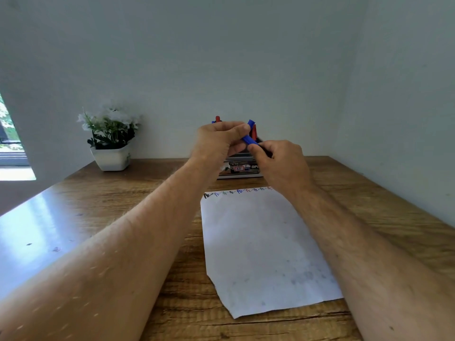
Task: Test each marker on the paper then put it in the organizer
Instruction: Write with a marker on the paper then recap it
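Wooden desk spreads wide, white paper lying on it with a row of coloured test squiggles along its far edge. Behind the hands sits the organizer, markers poking up. Left hand and right hand both pinch a blue marker, held above the organizer. Capping or uncapping? Can't tell; if recapped, it drops in next.

Both hands, left and right, grip a blue marker above the organizer.
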`<state>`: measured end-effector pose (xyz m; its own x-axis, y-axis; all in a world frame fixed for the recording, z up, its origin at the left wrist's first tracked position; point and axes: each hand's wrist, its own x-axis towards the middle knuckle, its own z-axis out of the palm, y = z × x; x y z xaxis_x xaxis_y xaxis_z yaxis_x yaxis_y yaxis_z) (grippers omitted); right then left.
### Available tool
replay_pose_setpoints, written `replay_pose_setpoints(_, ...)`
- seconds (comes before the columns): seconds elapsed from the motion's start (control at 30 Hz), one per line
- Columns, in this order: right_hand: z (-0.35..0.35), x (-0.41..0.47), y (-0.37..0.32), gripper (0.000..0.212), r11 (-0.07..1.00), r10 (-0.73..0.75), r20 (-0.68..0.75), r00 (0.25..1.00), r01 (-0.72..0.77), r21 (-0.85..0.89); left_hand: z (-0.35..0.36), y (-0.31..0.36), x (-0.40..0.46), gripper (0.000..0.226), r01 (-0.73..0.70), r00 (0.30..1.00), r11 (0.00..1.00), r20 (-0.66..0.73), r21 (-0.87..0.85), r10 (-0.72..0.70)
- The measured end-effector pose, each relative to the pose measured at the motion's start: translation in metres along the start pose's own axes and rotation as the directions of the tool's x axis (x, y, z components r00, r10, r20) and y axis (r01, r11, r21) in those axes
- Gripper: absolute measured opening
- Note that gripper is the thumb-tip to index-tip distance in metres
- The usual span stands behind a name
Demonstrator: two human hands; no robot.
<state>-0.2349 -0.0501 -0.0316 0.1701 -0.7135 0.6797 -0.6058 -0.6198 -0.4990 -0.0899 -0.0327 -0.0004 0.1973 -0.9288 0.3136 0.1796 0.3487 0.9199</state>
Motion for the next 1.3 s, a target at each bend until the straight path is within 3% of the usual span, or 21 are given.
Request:
replay_pose_setpoints(0.27,-0.013,0.001,0.001,0.041,0.995,0.03,0.017,0.999,-0.028,-0.098,-0.003,-0.002,0.002,0.01,0.093,0.994,0.996,0.064,0.009,-0.093)
replay_pose_setpoints(0.47,-0.016,-0.002,-0.002,0.059,0.985,0.096,-0.011,0.995,-0.096,-0.145,-0.002,0.002,0.003,0.008,0.057,0.997,0.997,0.046,-0.042,-0.055)
replay_pose_setpoints(0.7,-0.015,-0.001,0.004,0.048,0.974,0.103,-0.011,0.995,-0.103,-0.201,-0.007,0.001,0.005,0.009,0.009,1.0,0.999,0.011,0.043,-0.009)
replay_pose_setpoints(0.83,-0.018,0.0,0.008,0.039,0.973,0.142,-0.021,0.99,-0.143,-0.182,-0.019,-0.001,0.008,0.014,0.049,0.999,0.998,0.004,-0.03,-0.049)
replay_pose_setpoints(0.97,-0.015,0.0,0.009,0.026,0.984,0.153,-0.02,0.988,-0.155,-0.086,-0.022,-0.005,0.006,0.012,0.179,0.98,0.983,0.079,0.031,-0.181)
replay_pose_setpoints(1.1,-0.012,0.001,0.009,0.023,0.965,0.229,-0.004,0.973,-0.227,0.134,-0.018,-0.011,0.004,0.033,0.242,0.957,0.949,0.112,0.202,-0.268)
replay_pose_setpoints(1.17,-0.013,0.002,0.008,0.015,0.892,0.296,0.055,0.954,-0.296,0.343,-0.015,-0.013,0.003,0.034,0.243,0.956,0.945,0.113,0.217,-0.272)
replay_pose_setpoints(1.23,-0.014,0.002,0.008,0.035,0.808,0.332,0.109,0.937,-0.342,0.48,-0.01,-0.013,0.001,0.03,0.241,0.958,0.951,0.11,0.191,-0.265)
replay_pose_setpoints(1.3,-0.017,0.003,0.008,0.034,0.761,0.347,0.123,0.93,-0.356,0.542,-0.004,-0.014,-0.001,0.023,0.236,0.963,0.961,0.095,0.141,-0.251)
